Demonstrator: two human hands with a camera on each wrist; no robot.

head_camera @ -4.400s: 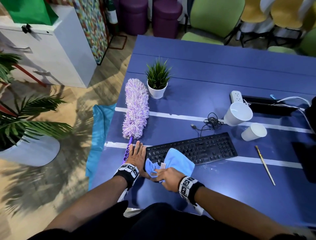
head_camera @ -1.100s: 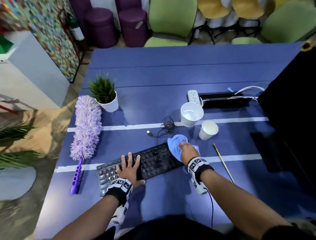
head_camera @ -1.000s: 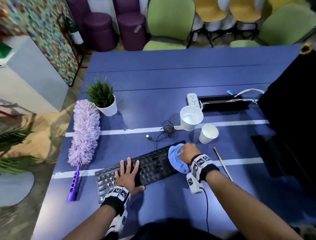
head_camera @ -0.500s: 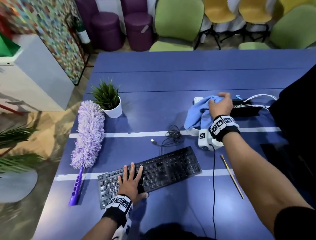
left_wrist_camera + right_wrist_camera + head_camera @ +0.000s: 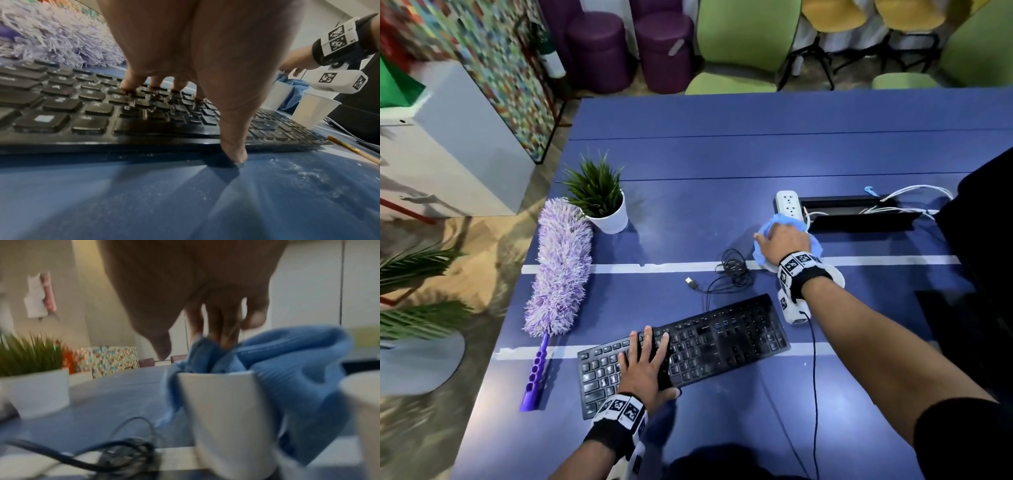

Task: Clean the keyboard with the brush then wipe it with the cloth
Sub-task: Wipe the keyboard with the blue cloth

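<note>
A: Item nearest the wearer?
B: Left hand [image 5: 643,365], fingers straight and spread, pressing flat on the keyboard [image 5: 688,349]; in the left wrist view the thumb tip rests on the bench [image 5: 722,154] just in front of the keyboard's near edge. Holds nothing.

A: Keyboard position?
B: Black, lying slantwise on the blue bench, across a white tape line. The palm covers part of its left half. Pale dust specks show on the bench in front of it in the left wrist view.

A: The brush?
B: Thin, wood-coloured. Only its tip [image 5: 349,149] shows, at the right edge of the left wrist view, beside the keyboard's right end. In the head view the right forearm hides it entirely.

A: Next out?
B: Coiled black cable [image 5: 729,267] with a loose plug, beyond the keyboard. Purple duster [image 5: 560,263] to the left, handle pointing at the wearer; potted plant [image 5: 602,202] just past its head.

A: Cloth?
B: Blue cloth [image 5: 287,369], draped over and into a white cup [image 5: 226,415]. Right hand [image 5: 784,240] is over it, fingers reaching down into the folds. The right wrist view is blurred; whether the fingers pinch the cloth or only push it, cannot tell. In the head view the hand hides the cup almost wholly.

A: Anything beside it?
B: A second white cup [image 5: 314,110], cut off at the frame edge in the right wrist view. Furthest: white power strip [image 5: 789,205], just behind the cloth
</note>
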